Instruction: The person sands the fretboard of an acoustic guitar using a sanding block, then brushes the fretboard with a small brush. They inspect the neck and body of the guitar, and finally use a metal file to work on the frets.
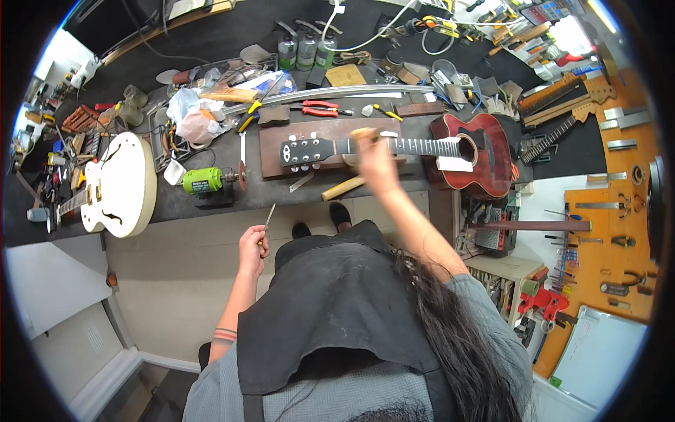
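A dark red acoustic guitar point(498, 163) lies across the bench, its neck point(422, 146) pointing left and its black headstock point(298, 151) over a brown board point(274, 129). My right hand point(377, 166) is over the fretboard near the headstock end, smeared by motion. Its fingers are curled around something small and tan, too blurred to make out. In front of the bench, my left hand point(253, 250) is closed around a slim metal file point(271, 214), with the blade pointing up. A wooden stick point(342, 188) lies at the bench edge between my hands.
A cream hollow-body guitar point(131, 184) and a green bench motor point(202, 181) stand to the left. Behind the neck lie red pliers point(320, 108), a plastic bag point(197, 116) and several bottles point(306, 52). Tools hang on the orange pegboard point(598, 260) at right.
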Motion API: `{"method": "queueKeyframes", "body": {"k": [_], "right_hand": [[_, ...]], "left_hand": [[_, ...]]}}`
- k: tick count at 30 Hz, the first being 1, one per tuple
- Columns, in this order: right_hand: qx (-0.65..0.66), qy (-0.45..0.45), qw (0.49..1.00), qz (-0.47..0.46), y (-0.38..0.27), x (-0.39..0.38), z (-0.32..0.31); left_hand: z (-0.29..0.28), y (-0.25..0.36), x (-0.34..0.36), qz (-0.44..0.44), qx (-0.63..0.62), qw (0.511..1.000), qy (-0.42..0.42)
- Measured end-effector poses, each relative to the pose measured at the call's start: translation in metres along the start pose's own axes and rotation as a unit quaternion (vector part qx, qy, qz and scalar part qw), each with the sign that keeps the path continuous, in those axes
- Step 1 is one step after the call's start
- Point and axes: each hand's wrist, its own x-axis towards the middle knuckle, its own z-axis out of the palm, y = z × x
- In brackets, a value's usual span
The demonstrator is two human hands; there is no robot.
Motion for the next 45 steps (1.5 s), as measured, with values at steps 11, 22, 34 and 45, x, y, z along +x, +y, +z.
{"method": "queueKeyframes", "body": {"k": [11, 22, 34, 45], "right_hand": [[0.179, -0.065, 0.981, 0.030, -0.030, 0.042, -0.111], [-0.240, -0.178, 0.944, -0.141, 0.153, 0.290, -0.149], [-0.355, -0.325, 0.844, -0.236, 0.273, 0.342, -0.080], [-0.116, -0.300, 0.915, -0.243, 0.170, 0.185, -0.121]], "left_hand": [[0.055, 0.016, 0.004, 0.044, -0.167, 0.984, -0.034], [0.200, -0.002, -0.007, 0.110, -0.256, 0.960, 0.014], [0.314, -0.043, -0.036, 0.178, -0.318, 0.927, 0.084], [0.301, -0.045, 0.010, 0.219, -0.206, 0.954, 0.009]]}}
